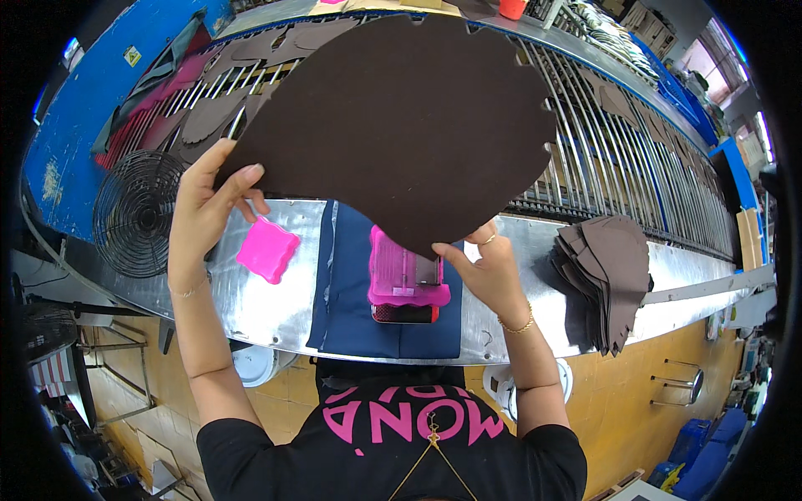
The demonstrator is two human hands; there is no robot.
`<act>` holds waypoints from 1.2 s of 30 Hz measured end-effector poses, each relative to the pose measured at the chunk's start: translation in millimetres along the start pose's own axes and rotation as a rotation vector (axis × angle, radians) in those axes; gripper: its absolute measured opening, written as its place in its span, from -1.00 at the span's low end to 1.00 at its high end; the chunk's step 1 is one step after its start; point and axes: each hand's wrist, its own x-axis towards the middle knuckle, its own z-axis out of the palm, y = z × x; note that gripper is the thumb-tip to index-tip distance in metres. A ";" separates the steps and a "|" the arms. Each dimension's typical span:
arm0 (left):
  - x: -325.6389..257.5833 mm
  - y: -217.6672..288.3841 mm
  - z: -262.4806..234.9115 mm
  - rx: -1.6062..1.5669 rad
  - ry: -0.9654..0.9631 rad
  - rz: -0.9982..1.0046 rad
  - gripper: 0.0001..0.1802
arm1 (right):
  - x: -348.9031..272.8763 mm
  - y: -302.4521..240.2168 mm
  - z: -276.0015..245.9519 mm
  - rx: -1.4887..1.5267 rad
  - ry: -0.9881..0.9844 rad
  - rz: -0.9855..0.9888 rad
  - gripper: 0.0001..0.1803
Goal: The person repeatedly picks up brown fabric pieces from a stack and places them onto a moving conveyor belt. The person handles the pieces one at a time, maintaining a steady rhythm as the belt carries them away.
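Note:
Both my hands hold up one large dark brown sheet piece [401, 125], curved in outline with small notches along its right edge. My left hand [209, 196] pinches its left corner between thumb and fingers. At the lower tip, my right hand [484, 263] grips it between thumb and fingers. Below the sheet, a pink clear-lidded box [393, 271] lies on a dark blue cloth [338, 309], partly hidden by the sheet. A pink scalloped flat piece [268, 250] lies near my left hand. Right of my right hand sits a stack of brown cut pieces [606, 267].
Beyond the metal table [292, 321] runs a roller conveyor [618, 159] carrying more brown pieces. A black wire fan guard [144, 213] stands at the left beside a blue machine panel [83, 125]. A stool [681, 382] is on the floor at right.

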 end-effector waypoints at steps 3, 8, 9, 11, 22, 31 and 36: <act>-12.9 -1.3 -9.4 0.099 0.011 0.002 -0.86 | -0.2 3.5 3.5 -0.139 -0.044 -0.128 -0.82; -25.8 -20.1 -1.5 0.132 -0.085 -0.062 -0.91 | -11.3 -0.1 -10.4 -0.261 -0.036 -0.180 -0.85; -27.9 -23.2 4.9 0.136 -0.116 -0.076 -0.92 | -18.2 3.8 -16.8 -0.285 -0.055 -0.154 -0.86; -29.0 -30.1 18.7 0.198 -0.211 -0.100 -0.93 | -35.2 14.8 -30.9 -0.315 -0.088 -0.089 -0.85; 7.3 -16.1 139.0 0.435 -0.615 0.411 -0.86 | -157.2 49.0 -119.3 -0.343 0.239 0.540 -0.88; 74.6 42.1 198.2 -0.060 -0.669 0.472 -0.15 | -89.4 -43.0 -243.8 -0.886 0.376 0.264 -0.84; 120.1 24.3 209.5 0.132 -0.414 0.755 -0.57 | 3.6 -57.6 -219.1 -1.113 0.084 0.001 -0.85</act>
